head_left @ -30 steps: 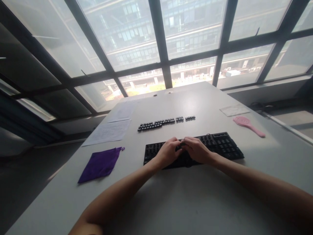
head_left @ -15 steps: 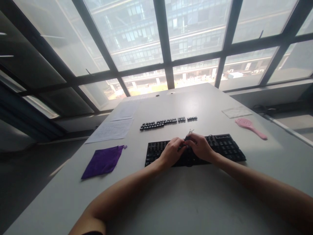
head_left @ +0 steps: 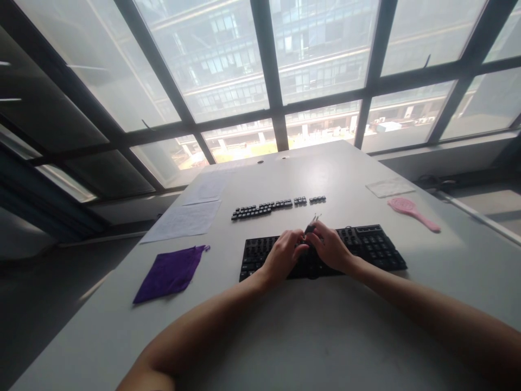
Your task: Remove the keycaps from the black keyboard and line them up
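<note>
A black keyboard (head_left: 376,247) lies across the table in front of me, several of its upper-left keycaps gone. Over its middle, my right hand (head_left: 328,247) is closed around a keycap puller (head_left: 311,226), a small dark tool whose two thin metal prongs point up and away. My left hand (head_left: 283,251) meets it from the left, fingers curled and thumb close to the fingertips. Whatever sits between the left fingertips is too small to make out. Behind the keyboard, loose black keycaps (head_left: 262,209) stand in rows, with smaller groups to their right.
A purple drawstring pouch (head_left: 169,273) lies to the left, with white paper sheets (head_left: 183,220) beyond it. On the right are a pink hairbrush (head_left: 413,214) and a flat clear packet (head_left: 389,188). Windows rise past the white table's (head_left: 309,168) far edge.
The puller's prongs have tilted and lifted slightly, and the two hands have shifted a little at the fingertips. The whole view has moved slightly; keyboard and keycaps stay in place.
</note>
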Tool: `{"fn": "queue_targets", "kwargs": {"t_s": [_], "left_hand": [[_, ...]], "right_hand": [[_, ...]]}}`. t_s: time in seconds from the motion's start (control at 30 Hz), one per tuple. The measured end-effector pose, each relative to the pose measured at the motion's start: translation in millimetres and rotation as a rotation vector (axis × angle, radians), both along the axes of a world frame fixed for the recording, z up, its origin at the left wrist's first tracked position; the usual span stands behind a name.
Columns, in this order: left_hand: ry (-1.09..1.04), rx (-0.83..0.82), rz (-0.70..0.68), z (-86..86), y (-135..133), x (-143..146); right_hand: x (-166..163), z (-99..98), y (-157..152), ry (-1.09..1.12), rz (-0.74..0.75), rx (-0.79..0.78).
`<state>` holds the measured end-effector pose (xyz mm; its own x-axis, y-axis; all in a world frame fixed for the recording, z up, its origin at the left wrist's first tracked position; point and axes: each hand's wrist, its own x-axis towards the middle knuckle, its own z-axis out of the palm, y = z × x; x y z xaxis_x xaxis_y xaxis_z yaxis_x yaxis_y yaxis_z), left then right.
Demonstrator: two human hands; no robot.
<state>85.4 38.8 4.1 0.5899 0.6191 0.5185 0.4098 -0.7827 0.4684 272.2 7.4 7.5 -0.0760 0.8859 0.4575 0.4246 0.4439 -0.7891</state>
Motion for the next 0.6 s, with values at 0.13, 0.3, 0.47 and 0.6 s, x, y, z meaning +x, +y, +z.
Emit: {"fn": "queue_targets", "kwargs": {"t_s": [0.13,0.3,0.47,0.6], "left_hand": [[0.064,0.057,-0.069,4.2,0.6,1.9],[0.065,0.086,-0.078,6.8,-2.7,4.0],[-0.056,0.009,0.003,28.8,7.9,-3.3],[-0.157,-0.169,0.146,40.0,58.6,-28.6]], "right_hand": [[1.5,-0.3,3.4,0.057,0.004,-0.026],[1.7,1.2,7.1,0.173,0.020,-0.089],[1.4,-1.1,10.3,0.274,-0.001,-0.125],[1.0,-4.4,11.9,0.285,0.015,-0.126]]}}
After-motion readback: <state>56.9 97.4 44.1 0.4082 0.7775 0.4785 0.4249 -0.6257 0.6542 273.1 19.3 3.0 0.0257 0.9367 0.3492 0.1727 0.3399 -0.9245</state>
